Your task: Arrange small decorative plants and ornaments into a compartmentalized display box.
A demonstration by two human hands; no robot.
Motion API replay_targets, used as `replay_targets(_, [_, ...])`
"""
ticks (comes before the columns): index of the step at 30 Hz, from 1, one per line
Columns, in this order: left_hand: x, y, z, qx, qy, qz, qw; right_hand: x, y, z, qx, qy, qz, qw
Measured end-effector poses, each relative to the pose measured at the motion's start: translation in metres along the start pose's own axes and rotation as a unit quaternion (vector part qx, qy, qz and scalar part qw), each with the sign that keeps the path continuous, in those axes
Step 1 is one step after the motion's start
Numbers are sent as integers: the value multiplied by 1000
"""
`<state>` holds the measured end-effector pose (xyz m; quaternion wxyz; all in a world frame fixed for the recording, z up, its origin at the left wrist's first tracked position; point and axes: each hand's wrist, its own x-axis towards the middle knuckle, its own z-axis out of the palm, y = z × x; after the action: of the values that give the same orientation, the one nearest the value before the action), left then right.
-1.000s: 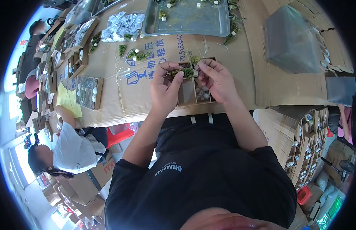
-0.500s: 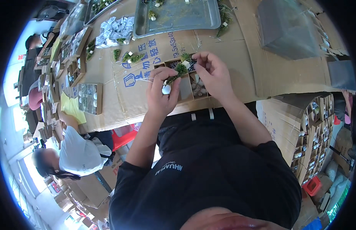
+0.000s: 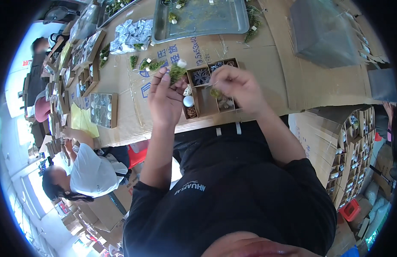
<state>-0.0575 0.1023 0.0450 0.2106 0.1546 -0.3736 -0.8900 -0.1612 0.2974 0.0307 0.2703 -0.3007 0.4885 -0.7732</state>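
Note:
A tuft of green moss (image 3: 176,76) with a small white piece on top is pinched in the fingers of my left hand (image 3: 163,100), over the left edge of a divided cardboard box (image 3: 207,103). My right hand (image 3: 240,88) hangs over the box's right half with its fingers drawn together; a thin pale strand shows by its fingertips, but I cannot make out what it is. Inside the box lie a white ball (image 3: 188,101), a brown woven ball (image 3: 191,112), a dark snowflake shape (image 3: 201,76) and a bit of yellow-green moss (image 3: 215,93). My right hand hides some compartments.
A metal tray (image 3: 198,32) holding moss bits is beyond the box. Left of it are a pile of silvery packets (image 3: 131,36) and loose moss tufts (image 3: 151,65). A clear-lidded box (image 3: 103,110) sits farther left, near a co-worker in a white shirt (image 3: 96,171).
My left hand has moved left and turned, carrying the moss off the box. My right hand has shifted slightly right and down, its fingers drawn together. More of the compartments now show.

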Motion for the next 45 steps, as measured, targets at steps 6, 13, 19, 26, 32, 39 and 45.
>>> replay_targets(6, [-4,31,-4,25,-112,-41,993,17,-22,-41,327,48,215,919])
replay_targets(13, [-16,34,26,400,-204,4,894,14,-54,-9,-210,20,95,973])
replay_targets(19, [-16,23,48,501,-262,37,824,24,-57,9,-3,-5,217,976])
replay_targets(26, [-19,15,50,553,-250,32,794,25,-54,11,-105,6,141,984])
replay_targets(32, [-3,-6,20,496,-204,103,837,37,-92,15,135,-31,305,942])
replay_targets(39, [19,-23,44,440,-333,142,822,78,-122,12,-28,-162,298,940])
replay_targets(45, [-5,-32,21,126,-305,-122,936,46,-133,22,-356,-150,52,921])
